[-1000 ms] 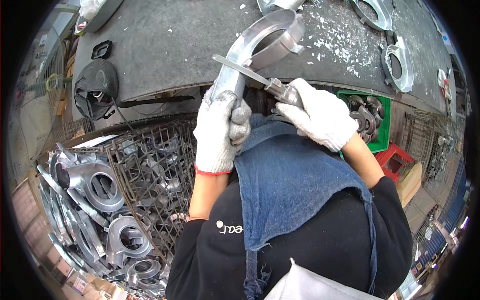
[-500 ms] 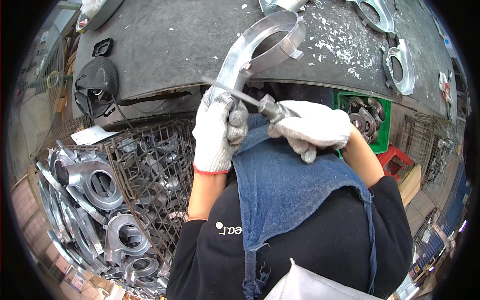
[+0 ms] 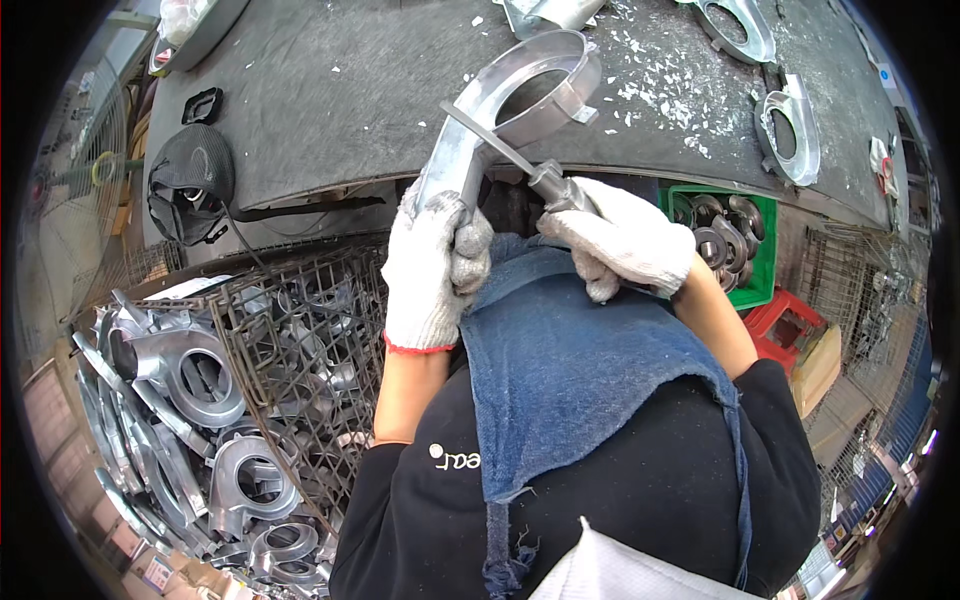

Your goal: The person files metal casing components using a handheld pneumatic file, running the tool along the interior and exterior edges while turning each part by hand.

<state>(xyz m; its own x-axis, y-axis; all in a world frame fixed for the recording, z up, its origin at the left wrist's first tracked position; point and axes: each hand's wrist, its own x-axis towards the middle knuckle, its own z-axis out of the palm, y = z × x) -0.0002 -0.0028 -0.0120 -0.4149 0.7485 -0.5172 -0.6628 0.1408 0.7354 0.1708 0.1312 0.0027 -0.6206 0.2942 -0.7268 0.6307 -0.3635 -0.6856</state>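
Two gloved hands are busy at the near edge of the workbench (image 3: 330, 120), both in white knit gloves. The left hand (image 3: 432, 262) is wrapped tight around the stem of a metal casting (image 3: 500, 110), a silvery piece with a big ring at the top, and holds it upright so the ring leans over the bench edge. The right hand (image 3: 622, 240) is closed around the handle of a file (image 3: 500, 140), whose thin blade lies slanted across the casting's neck just under the ring and touches it. A blue cloth (image 3: 580, 370) hangs over the person's front right below both hands. White metal shavings (image 3: 665, 85) are scattered on the bench just behind the ring, and a couple more castings (image 3: 790, 135) lie further right on the same bench. Left of the bench edge sits a black cap (image 3: 188, 185). Below the bench on the left, a wire basket (image 3: 290, 340) is stuffed with the same kind of castings, and on the right under the bench is a green crate (image 3: 750, 250) with smaller round metal parts.
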